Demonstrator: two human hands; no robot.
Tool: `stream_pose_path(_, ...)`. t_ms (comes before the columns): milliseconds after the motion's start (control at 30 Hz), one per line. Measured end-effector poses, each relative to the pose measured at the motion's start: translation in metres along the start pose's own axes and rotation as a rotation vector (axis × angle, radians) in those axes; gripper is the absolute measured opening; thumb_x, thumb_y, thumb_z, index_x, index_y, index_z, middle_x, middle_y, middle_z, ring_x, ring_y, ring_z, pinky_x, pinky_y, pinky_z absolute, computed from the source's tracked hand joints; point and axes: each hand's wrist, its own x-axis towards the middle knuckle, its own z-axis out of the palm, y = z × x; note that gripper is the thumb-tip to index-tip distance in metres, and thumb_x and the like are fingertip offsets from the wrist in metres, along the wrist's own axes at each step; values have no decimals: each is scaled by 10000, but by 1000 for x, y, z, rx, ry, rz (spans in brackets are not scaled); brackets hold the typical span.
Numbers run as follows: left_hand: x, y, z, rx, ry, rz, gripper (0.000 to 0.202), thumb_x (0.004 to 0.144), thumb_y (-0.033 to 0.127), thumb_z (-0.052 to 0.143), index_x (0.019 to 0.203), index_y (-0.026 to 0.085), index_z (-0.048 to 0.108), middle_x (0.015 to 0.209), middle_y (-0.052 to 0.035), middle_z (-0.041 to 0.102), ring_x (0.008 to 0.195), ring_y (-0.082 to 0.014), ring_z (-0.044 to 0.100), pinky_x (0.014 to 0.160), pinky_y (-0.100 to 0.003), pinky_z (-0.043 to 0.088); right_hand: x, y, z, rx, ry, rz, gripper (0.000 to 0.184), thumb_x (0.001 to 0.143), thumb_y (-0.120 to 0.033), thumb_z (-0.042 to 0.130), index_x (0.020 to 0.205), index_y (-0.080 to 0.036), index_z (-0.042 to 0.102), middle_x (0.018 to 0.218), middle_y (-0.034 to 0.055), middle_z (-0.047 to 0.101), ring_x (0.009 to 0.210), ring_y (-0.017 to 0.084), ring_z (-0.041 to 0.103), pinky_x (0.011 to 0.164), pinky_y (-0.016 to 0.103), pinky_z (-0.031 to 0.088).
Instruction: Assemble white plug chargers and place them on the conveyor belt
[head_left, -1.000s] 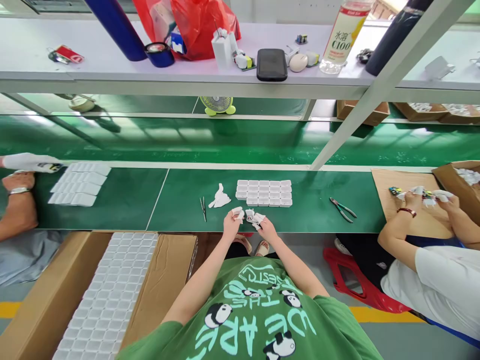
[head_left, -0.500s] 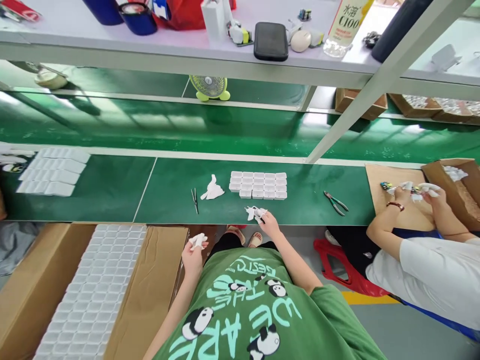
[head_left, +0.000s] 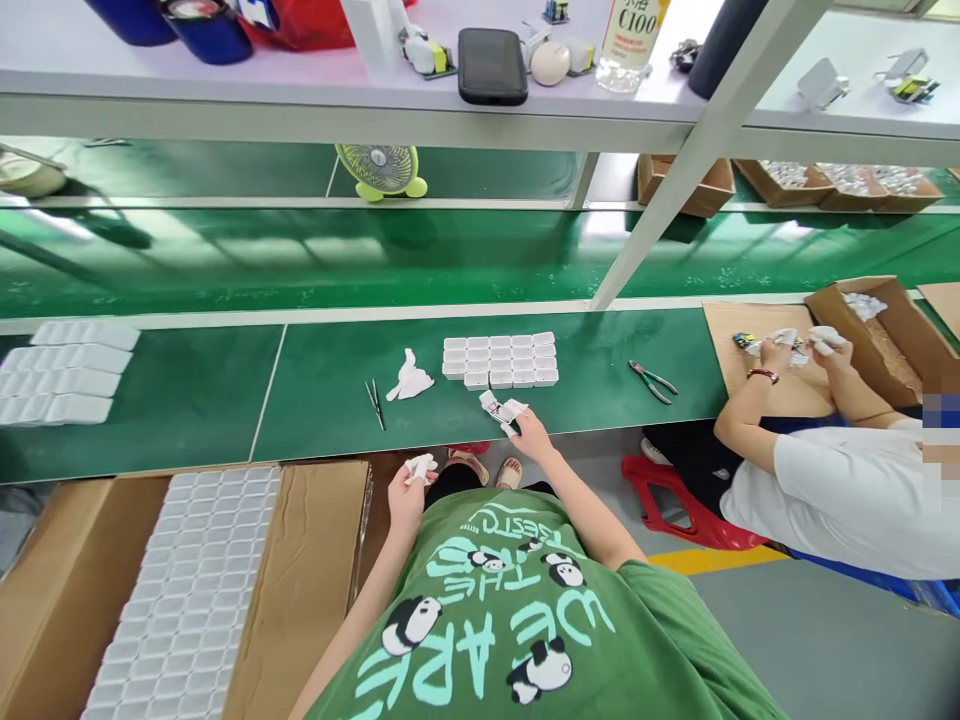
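Observation:
My right hand (head_left: 523, 428), with white finger cots, rests at the near edge of the green bench and pinches a small white part (head_left: 491, 404). My left hand (head_left: 414, 478) is pulled back below the bench edge, beside the cardboard box (head_left: 300, 560); its cot-covered fingers are curled, and what they hold is not clear. A block of small white cases (head_left: 501, 360) lies just beyond my right hand. Tweezers (head_left: 374, 403) and a white rag (head_left: 411, 377) lie to its left.
Trays of white cases (head_left: 191, 580) fill the box at my lower left. More white trays (head_left: 64, 370) sit at the bench's left. Pliers (head_left: 651, 379) lie to the right. A seated co-worker (head_left: 840, 470) handles parts over cardboard. A shelf above holds a phone (head_left: 492, 65) and bottle.
My left hand has left the part and dropped back from the bench toward the box at my left. My right hand stays at the bench edge holding the part. The view shifted left.

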Motion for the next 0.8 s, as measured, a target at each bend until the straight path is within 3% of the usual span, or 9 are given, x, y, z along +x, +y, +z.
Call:
stream_pose_path(200, -4, -5, 4, 4, -13, -11, 429, 605, 309, 626, 978, 128, 735, 788, -52, 758, 689, -167, 682, 727, -308, 542, -5, 2, 7, 8, 50, 81, 503, 953, -255, 600, 1445, -167, 550, 1394, 186, 643, 1328, 296, 606, 1127, 493, 517)
stream_pose_path(600, -8, -8, 7, -29, 0, -17, 419, 611, 363, 663, 952, 131, 741, 815, -75, 768, 679, -173, 684, 691, -317, 565, -4, 0, 10, -3, 90, 44, 353, 970, -225, 530, 1284, -188, 687, 1375, 177, 648, 1345, 289, 591, 1157, 496, 495)
stream_pose_path(700, -4, 0, 14, -23, -57, -49, 441, 597, 389, 691, 953, 130, 728, 817, -74, 760, 667, -165, 674, 680, -310, 557, 1, -8, 3, 24, 66, 57, 340, 943, -197, 542, 1245, -182, 698, 1343, 186, 659, 1321, 293, 605, 1145, 501, 501)
stream_pose_path(800, -4, 22, 29, 10, -192, -28, 522, 605, 403, 755, 1062, 155, 707, 965, -100, 770, 765, -185, 701, 710, -316, 568, 6, -34, -14, 109, 92, 76, 395, 931, -227, 572, 1317, -171, 636, 1283, 182, 687, 1234, 290, 660, 1091, 495, 544)
